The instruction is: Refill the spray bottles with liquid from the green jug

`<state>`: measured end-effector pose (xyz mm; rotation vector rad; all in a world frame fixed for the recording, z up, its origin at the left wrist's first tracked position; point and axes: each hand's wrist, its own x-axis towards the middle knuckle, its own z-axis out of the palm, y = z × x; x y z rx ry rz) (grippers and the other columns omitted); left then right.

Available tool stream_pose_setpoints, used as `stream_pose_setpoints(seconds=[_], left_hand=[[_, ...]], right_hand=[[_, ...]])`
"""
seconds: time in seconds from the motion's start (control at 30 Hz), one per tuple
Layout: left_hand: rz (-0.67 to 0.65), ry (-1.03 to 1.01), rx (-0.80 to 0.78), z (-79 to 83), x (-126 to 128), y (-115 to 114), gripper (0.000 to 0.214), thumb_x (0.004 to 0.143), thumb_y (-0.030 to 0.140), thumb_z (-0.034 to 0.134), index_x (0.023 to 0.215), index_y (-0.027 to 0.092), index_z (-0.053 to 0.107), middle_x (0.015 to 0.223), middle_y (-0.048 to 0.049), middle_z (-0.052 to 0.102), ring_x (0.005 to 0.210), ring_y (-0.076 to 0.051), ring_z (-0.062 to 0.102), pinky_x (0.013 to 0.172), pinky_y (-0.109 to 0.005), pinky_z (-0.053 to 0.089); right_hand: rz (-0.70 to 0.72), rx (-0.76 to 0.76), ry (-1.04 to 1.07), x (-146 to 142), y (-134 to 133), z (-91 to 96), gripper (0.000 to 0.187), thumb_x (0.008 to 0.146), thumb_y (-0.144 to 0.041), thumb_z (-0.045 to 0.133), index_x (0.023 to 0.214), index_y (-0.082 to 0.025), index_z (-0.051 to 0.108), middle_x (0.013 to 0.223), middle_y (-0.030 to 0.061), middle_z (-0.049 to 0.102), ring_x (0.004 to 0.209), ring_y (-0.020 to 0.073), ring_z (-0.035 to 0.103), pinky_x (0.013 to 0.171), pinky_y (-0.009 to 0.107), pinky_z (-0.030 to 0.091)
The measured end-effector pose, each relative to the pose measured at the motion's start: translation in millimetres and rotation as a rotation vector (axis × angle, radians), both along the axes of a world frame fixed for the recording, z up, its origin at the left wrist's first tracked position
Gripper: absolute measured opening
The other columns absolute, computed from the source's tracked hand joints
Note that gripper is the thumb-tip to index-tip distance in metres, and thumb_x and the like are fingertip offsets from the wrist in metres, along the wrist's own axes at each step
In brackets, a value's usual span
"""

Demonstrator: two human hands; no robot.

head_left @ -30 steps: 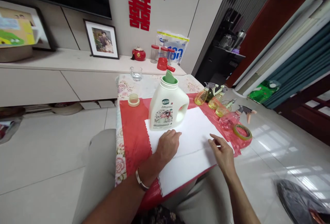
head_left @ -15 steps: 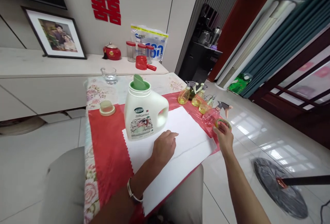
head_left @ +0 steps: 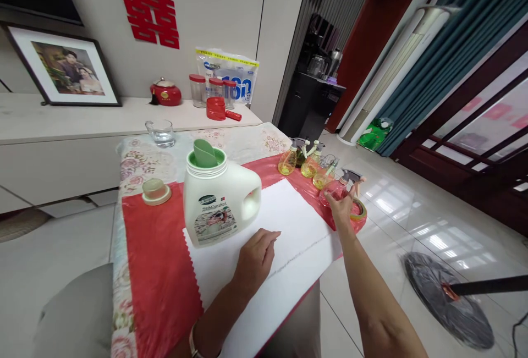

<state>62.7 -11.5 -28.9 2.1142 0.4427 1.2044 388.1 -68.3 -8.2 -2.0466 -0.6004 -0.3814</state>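
Observation:
My left hand is over a white sheet with a zigzag edge, its fingers loosely bent and holding nothing. Beyond it stands a white detergent jug, its cap off and a green spout insert showing. My right hand is closed around the pink spray bottle at the table's right edge, hiding part of it. Beside that hand is a roll of tape. More spray bottles with yellow liquid stand behind. The jug's cap lies to the left.
A red cloth covers part of the flowered tablecloth. A glass cup stands at the back left. The cabinet ledge behind carries jars with red lids, a red pot and a photo frame.
My right hand has let go of the tape roll, which now rests at the table's right edge, and has moved left to the pink spray bottle. The view has shifted slightly.

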Motion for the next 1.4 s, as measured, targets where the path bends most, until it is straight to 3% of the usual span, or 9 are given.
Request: stream_pose_setpoints(seconds=[0.3, 0.43, 0.53, 0.67, 0.77, 1.0, 1.1, 1.27, 1.4], left_hand=[[0.002, 0.052, -0.050, 0.2, -2.6, 1.9, 0.032, 0.093, 0.007, 0.045, 0.115, 0.020, 0.066, 0.091, -0.0038, 0.071, 0.082, -0.015, 0.070, 0.071, -0.024, 0.059], [0.001, 0.080, -0.102, -0.3, -3.4, 1.2, 0.036, 0.091, 0.008, 0.046, 0.120, 0.021, 0.063, 0.099, -0.0053, 0.070, 0.091, -0.017, 0.070, 0.078, -0.029, 0.060], [0.009, 0.102, -0.166, -2.6, -1.9, -0.8, 0.046, 0.087, 0.011, 0.053, 0.131, 0.022, 0.055, 0.116, -0.0088, 0.066, 0.103, -0.020, 0.068, 0.087, -0.036, 0.061], [0.001, 0.126, -0.212, -5.4, 0.7, -3.8, 0.083, 0.075, 0.018, 0.070, 0.149, 0.021, 0.034, 0.141, -0.0161, 0.053, 0.128, -0.031, 0.057, 0.104, -0.050, 0.053], [-0.019, 0.095, -0.209, -7.2, 1.9, -4.2, 0.098, 0.071, 0.024, 0.077, 0.153, 0.020, 0.024, 0.145, -0.0193, 0.048, 0.135, -0.036, 0.051, 0.110, -0.056, 0.047], [0.022, 0.005, -0.225, -15.2, 5.7, -1.8, 0.089, 0.071, 0.028, 0.073, 0.148, 0.021, 0.030, 0.134, -0.0188, 0.056, 0.123, -0.037, 0.060, 0.100, -0.052, 0.054], [0.040, 0.015, -0.232, -15.2, 7.6, -3.9, 0.086, 0.071, 0.030, 0.072, 0.146, 0.020, 0.031, 0.133, -0.0184, 0.057, 0.121, -0.036, 0.061, 0.098, -0.052, 0.054], [0.075, 0.023, -0.215, -12.6, 9.9, -7.2, 0.076, 0.075, 0.031, 0.068, 0.142, 0.014, 0.036, 0.129, -0.0203, 0.058, 0.119, -0.039, 0.060, 0.100, -0.054, 0.053], [0.053, -0.003, -0.189, -12.6, 10.3, -6.2, 0.077, 0.073, 0.029, 0.068, 0.142, 0.018, 0.035, 0.130, -0.0189, 0.058, 0.120, -0.037, 0.060, 0.100, -0.053, 0.054]], right_hand=[[-0.046, 0.001, 0.025, -2.2, 1.8, 9.2, 0.048, 0.099, -0.042, 0.060, 0.137, -0.015, 0.052, 0.138, 0.0129, 0.049, 0.126, 0.0257, 0.051, 0.107, 0.050, 0.046], [0.105, 0.030, 0.052, -31.0, -6.5, 21.0, 0.089, 0.081, -0.052, 0.076, 0.153, -0.016, 0.036, 0.152, 0.0162, 0.037, 0.140, 0.0315, 0.039, 0.119, 0.054, 0.032], [0.317, 0.034, 0.098, -73.6, -16.2, 25.2, 0.110, 0.066, -0.061, 0.080, 0.154, -0.012, 0.034, 0.153, 0.0192, 0.036, 0.139, 0.0331, 0.040, 0.117, 0.051, 0.036], [0.628, 0.002, 0.185, -142.9, -26.5, 23.6, 0.094, 0.068, -0.053, 0.081, 0.145, -0.013, 0.045, 0.142, 0.0174, 0.050, 0.128, 0.0295, 0.053, 0.108, 0.044, 0.047], [0.784, -0.010, 0.221, -182.8, -28.1, 22.1, 0.081, 0.070, -0.041, 0.080, 0.141, -0.016, 0.048, 0.137, 0.0123, 0.055, 0.124, 0.0264, 0.056, 0.105, 0.039, 0.049], [0.945, -0.021, 0.267, -209.1, -27.0, 25.0, 0.058, 0.075, -0.033, 0.077, 0.128, -0.018, 0.060, 0.120, 0.0070, 0.063, 0.111, 0.0237, 0.060, 0.098, 0.035, 0.051], [0.934, 0.024, 0.291, -213.4, -28.7, 24.7, 0.052, 0.079, -0.040, 0.076, 0.125, -0.019, 0.064, 0.117, 0.0072, 0.063, 0.110, 0.0234, 0.060, 0.096, 0.034, 0.050], [0.744, 0.183, 0.338, -228.1, -21.2, 17.0, 0.047, 0.078, -0.045, 0.079, 0.112, -0.016, 0.068, 0.108, 0.0086, 0.065, 0.103, 0.0234, 0.062, 0.092, 0.036, 0.052], [0.641, 0.284, 0.386, -234.2, -10.7, 14.0, 0.044, 0.077, -0.046, 0.080, 0.106, -0.015, 0.070, 0.108, 0.0099, 0.066, 0.103, 0.0234, 0.063, 0.093, 0.038, 0.054]])
